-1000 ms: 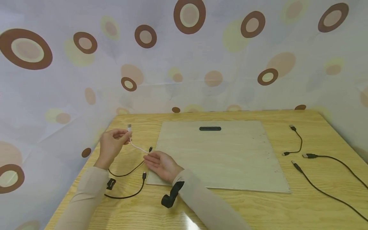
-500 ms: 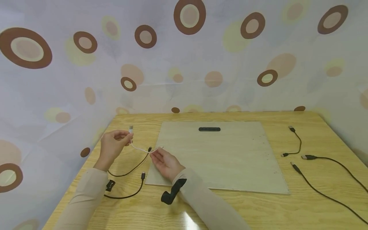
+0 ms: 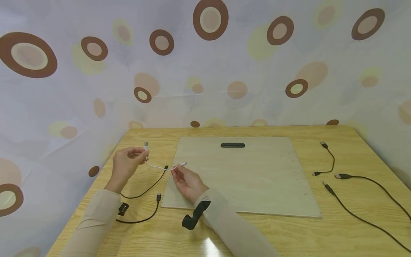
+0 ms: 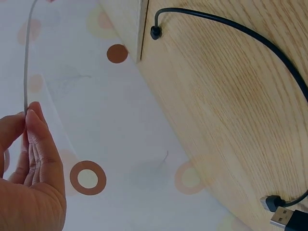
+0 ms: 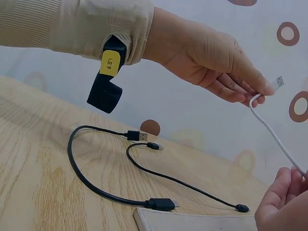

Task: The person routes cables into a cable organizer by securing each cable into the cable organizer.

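A short white USB cable (image 3: 160, 169) hangs between both hands above the table's left part. My left hand (image 3: 126, 166) pinches it by the USB-A plug (image 3: 146, 145), metal end pointing up. Thumb and fingers of my right hand (image 3: 190, 184) pinch the opposite end, just behind a small white connector (image 3: 183, 164) pointing right. The cord sags slightly between them. From the right wrist view, the left hand (image 5: 207, 55) holds the plug up and the white cord (image 5: 275, 137) slopes down to the right hand (image 5: 286, 204).
Two black cables lie on the left: one farther (image 3: 142, 195), one nearer (image 3: 141, 221). A pale board (image 3: 244, 178) with a black slot (image 3: 232, 145) covers the table's middle. Several black cables, including a short one (image 3: 333, 162), lie right of it. Patterned cloth (image 3: 179, 78) hangs behind.
My right hand has slid right along the white cable and turned from open palm to a pinch. The cable's small connector has come into view. The left hand has barely moved.
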{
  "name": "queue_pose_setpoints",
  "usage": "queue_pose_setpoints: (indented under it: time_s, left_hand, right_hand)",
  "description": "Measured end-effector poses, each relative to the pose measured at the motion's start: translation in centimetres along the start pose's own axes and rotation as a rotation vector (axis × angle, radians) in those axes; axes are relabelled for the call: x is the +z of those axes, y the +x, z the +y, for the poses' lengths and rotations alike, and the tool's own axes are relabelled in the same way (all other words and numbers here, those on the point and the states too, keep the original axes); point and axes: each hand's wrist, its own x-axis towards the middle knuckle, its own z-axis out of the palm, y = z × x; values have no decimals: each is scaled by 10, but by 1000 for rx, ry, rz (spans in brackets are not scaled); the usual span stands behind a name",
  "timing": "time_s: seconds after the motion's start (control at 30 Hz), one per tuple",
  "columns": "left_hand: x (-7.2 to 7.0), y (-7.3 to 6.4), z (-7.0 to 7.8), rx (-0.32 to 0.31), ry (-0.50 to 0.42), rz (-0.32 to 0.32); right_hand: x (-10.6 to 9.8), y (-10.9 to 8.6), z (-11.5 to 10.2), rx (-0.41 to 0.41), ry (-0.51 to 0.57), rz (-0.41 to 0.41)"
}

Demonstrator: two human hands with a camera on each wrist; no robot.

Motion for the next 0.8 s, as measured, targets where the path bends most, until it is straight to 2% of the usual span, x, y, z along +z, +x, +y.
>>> queue_pose_setpoints:
  time_s: [0.1,0.37,0.6,0.8]
  left_hand:
    - [0,0,1,-4,-6,-3]
    - [3,1,3,-18,-59,-28]
    - [10,5,6,-7,-88,-41]
    - [14,5,6,-28,-81,-56]
  right_hand:
    - [-1,0,-2,-16,-31,-5]
    - [-6,-7,-11,-125,-188,-49]
    - [-13,-12,-20,-173,-309,-59]
    - [-17,-16,-25,-204,-386,-62]
